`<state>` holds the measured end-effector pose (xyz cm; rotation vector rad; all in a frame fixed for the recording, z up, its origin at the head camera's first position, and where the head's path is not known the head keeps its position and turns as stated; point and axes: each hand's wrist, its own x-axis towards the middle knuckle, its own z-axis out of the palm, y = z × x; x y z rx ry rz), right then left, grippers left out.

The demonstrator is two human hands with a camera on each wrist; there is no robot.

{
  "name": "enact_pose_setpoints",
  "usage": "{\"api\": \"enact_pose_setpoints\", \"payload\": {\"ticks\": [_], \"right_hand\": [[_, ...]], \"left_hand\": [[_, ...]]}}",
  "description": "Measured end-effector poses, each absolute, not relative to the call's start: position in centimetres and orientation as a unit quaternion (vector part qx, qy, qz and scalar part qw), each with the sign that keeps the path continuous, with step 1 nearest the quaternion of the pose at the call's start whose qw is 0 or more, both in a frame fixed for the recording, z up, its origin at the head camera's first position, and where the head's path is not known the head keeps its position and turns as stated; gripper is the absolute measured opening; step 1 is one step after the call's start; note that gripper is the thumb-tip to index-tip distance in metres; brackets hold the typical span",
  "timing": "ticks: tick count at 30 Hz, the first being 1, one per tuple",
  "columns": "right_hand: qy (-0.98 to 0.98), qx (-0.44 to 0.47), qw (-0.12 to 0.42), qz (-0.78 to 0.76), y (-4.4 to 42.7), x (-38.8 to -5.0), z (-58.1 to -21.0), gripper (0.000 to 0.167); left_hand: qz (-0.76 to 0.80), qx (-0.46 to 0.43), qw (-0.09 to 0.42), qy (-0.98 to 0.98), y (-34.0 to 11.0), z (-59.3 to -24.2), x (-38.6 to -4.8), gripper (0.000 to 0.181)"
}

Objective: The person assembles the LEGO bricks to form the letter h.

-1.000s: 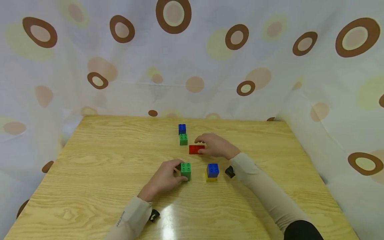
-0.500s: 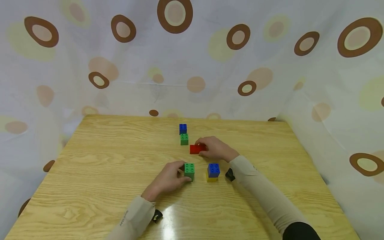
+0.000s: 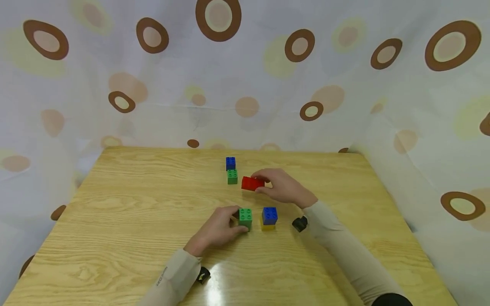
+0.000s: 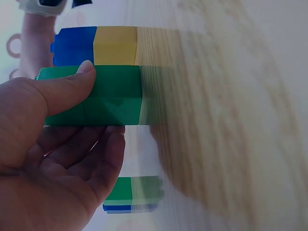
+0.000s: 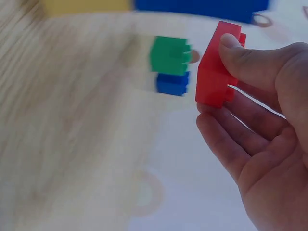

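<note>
The left hand (image 3: 218,227) grips a tall green block (image 3: 245,218) standing on the table; in the left wrist view its thumb lies along one side of the green block (image 4: 110,96). Close to its right, apart from it in the head view, stands a blue block (image 3: 269,215) on top of a yellow block (image 3: 268,227). Farther back, the right hand (image 3: 281,185) pinches a long red block (image 3: 252,183) between thumb and fingers. The right wrist view shows the red block (image 5: 214,70) held off the table, its studs turned toward the palm.
Behind and left of the red block, a small green block (image 3: 232,177) sits in front of a small blue block (image 3: 230,163). The wooden table (image 3: 126,212) is bordered at the back and right by a patterned cloth (image 3: 229,85). Each wrist carries a small black device.
The right hand has gripped the red block and lifted it, tilting it slightly. The left hand, holding the tall green block, has moved right, closer to the blue and yellow stack.
</note>
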<state>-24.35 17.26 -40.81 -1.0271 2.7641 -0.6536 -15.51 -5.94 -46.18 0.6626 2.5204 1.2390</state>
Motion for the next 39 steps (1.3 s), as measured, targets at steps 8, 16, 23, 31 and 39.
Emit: {"api": "enact_pose_setpoints", "payload": {"ticks": [8,16,23,31,39], "right_hand": [[0.902,-0.367,0.049,-0.222,17.3,-22.3,-38.1,0.039],[0.891,-0.394,0.051,-0.218,17.6,-20.0,-37.0,0.038],[0.889,-0.398,0.063,-0.219,18.1,-18.7,-37.3,0.034],[0.883,-0.401,0.073,-0.231,18.5,-18.0,-38.1,0.033],[0.881,-0.4,0.081,-0.239,18.7,-17.9,-38.4,0.034]], "left_hand": [[0.426,0.237,0.121,0.865,-5.6,-46.2,-15.5,0.023],[0.426,0.239,0.122,0.864,-5.2,-46.1,-15.6,0.029],[0.426,0.25,0.125,0.86,-4.9,-46.1,-15.8,0.039],[0.43,0.245,0.128,0.859,-4.9,-46.3,-15.7,0.036],[0.434,0.241,0.126,0.859,-4.9,-46.3,-15.6,0.035]]}}
